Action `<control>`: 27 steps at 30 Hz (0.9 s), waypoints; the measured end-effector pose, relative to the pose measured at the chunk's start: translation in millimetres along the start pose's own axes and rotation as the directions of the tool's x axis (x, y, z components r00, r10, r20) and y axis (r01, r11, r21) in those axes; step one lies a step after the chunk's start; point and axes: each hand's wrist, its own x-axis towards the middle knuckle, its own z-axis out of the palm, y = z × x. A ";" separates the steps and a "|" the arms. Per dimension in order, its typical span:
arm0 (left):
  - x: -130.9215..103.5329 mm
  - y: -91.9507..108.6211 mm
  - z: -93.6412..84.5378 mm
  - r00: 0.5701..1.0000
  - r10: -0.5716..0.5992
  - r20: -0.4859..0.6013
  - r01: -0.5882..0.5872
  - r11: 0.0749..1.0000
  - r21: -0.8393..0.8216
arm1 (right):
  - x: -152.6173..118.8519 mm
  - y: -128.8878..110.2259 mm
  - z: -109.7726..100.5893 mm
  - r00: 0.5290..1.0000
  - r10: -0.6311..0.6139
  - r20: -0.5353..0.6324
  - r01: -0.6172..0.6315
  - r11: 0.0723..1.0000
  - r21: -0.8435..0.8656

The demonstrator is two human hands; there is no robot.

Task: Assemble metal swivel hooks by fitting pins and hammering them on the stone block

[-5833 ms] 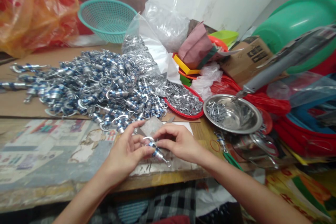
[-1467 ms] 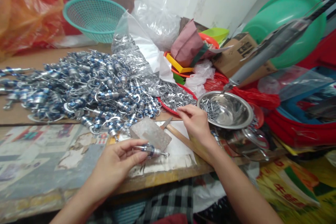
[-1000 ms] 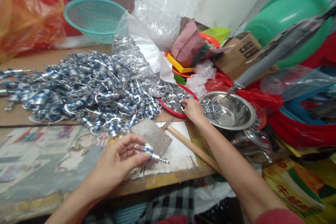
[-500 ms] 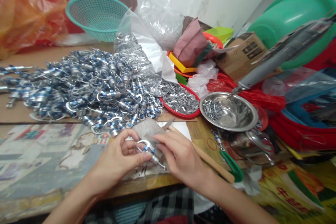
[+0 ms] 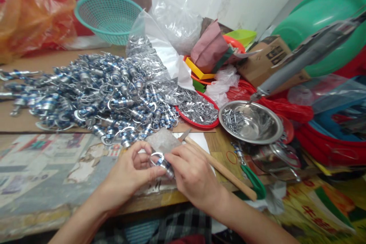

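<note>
Between my two hands, near the table's front edge, is a small silver-and-blue metal fitting with a curved white-silver hook at its upper end. My left hand pinches it from the left, thumb across its near side. From the right, the bent fingers of my right hand close on the fitting's side; they hide part of it, so whether they hold a smaller piece too cannot be made out. Just behind lies a grey stone-like block. A long wooden handle with a metal blade runs beside my right hand.
A big heap of similar fittings covers the left back. Right of it stand a red tray of small metal pieces and a steel bowl holding pins. A grey power screwdriver hangs over the bowl. A turquoise basket is behind.
My right hand has moved slightly left and its fingers have come in onto the fitting, covering its lower end. My left hand stays nearly where it was, still holding.
</note>
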 end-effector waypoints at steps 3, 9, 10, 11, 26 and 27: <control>0.1 0.0 -0.2 1.000 0.003 0.002 -0.003 1.000 -0.012 | -1.6 -3.3 1.1 0.999 -0.009 0.039 0.010 0.999 -0.032; -0.2 1.4 0.2 1.000 0.003 -0.002 -0.003 1.000 -0.017 | -8.5 -7.9 -1.5 0.995 0.021 0.099 -0.022 1.000 0.009; -0.3 1.8 0.5 1.000 0.002 -0.007 -0.002 1.000 -0.012 | -10.5 -6.3 -2.5 0.995 0.027 0.097 -0.031 0.999 0.041; -0.4 2.2 0.7 1.000 -0.001 -0.010 0.001 1.000 -0.009 | -13.0 -3.0 -3.8 0.997 0.025 0.078 -0.032 0.996 0.084; -1.4 2.8 1.0 0.999 -0.019 -0.040 0.021 0.999 0.041 | -46.5 49.9 -36.6 0.888 0.458 0.031 -0.457 0.889 -0.024; -1.7 3.9 1.7 0.999 -0.021 -0.044 0.024 0.999 0.048 | -44.6 41.2 -42.4 0.916 0.401 -0.017 -0.401 0.916 0.025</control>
